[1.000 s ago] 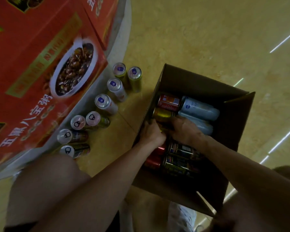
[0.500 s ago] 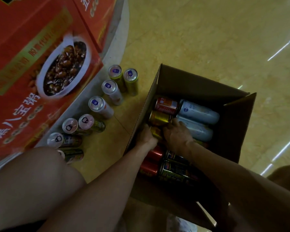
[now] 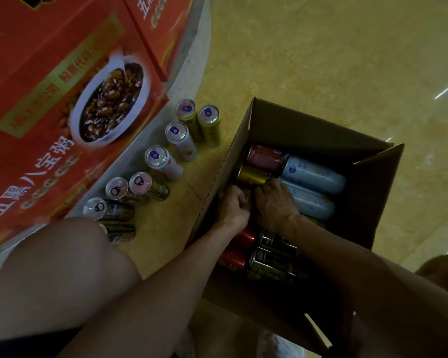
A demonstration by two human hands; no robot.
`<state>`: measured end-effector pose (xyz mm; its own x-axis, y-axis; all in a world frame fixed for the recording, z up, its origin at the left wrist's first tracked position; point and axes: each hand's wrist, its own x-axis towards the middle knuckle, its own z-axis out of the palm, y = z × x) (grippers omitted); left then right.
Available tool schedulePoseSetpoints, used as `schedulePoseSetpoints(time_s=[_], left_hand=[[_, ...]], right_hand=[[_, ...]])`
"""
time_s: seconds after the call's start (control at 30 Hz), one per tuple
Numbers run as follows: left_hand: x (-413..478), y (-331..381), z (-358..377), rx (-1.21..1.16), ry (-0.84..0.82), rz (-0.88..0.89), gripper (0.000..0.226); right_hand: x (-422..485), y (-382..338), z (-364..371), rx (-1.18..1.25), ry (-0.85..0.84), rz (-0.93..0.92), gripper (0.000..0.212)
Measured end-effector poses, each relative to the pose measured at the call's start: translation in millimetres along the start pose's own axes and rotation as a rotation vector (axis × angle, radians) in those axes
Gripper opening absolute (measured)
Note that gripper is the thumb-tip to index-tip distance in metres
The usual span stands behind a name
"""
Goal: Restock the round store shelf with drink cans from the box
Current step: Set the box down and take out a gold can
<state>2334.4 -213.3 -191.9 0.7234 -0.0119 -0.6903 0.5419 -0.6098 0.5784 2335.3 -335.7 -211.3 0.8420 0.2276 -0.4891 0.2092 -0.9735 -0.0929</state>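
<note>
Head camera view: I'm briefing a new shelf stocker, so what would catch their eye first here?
Both hands, left and right, meet inside the open cardboard box on the floor, among cans lying on their sides. Left of the box, a curved row of upright cans stands on the floor along the shelf base. Above them sit big red cartons picturing a bowl.

Single head view, steep downward, close over box (image 3: 308,130), floor (image 3: 321,47)
</note>
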Motion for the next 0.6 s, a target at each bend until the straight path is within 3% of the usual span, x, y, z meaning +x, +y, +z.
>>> schedulePoseSetpoints(time_s=[0.07, 0.2, 0.6], left_hand=[[-5.5, 0.4, 2.2, -0.026, 0.055, 0.034, 0.026], [-11.3, 11.2, 2.2, -0.043, 0.091, 0.108, 0.066], [-22.4, 53.1, -26.1, -0.035, 0.062, 0.261, 0.068]], right_hand=[[-1.9, 5.2, -5.2, 0.097, -0.007, -0.012, 0.045], [-6.8, 16.2, -19.0, 0.308, -0.052, 0.023, 0.057], [-25.5, 31.8, -60.6, 0.765, 0.005, 0.137, 0.074]])
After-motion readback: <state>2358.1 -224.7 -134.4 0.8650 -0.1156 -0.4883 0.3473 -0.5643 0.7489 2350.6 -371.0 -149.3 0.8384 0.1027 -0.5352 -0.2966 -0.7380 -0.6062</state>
